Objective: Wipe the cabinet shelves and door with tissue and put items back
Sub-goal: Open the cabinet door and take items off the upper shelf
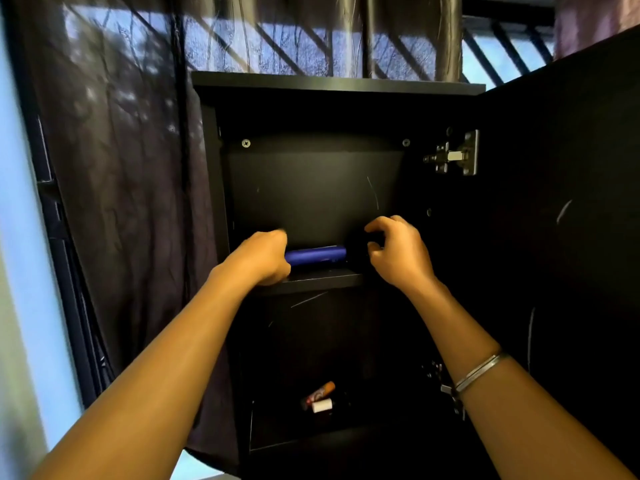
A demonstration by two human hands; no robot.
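Observation:
A black cabinet stands open, its door swung out to the right. A blue cylinder lies sideways on the upper shelf. My left hand grips the cylinder's left end, fingers curled round it. My right hand is at the cylinder's dark right end with curled fingers; the shadow hides whether it holds anything. No tissue is in sight.
On the lower shelf lie an orange-tipped tube and a small white roll. A metal hinge sits on the cabinet's right side. A dark curtain hangs to the left, in front of a window.

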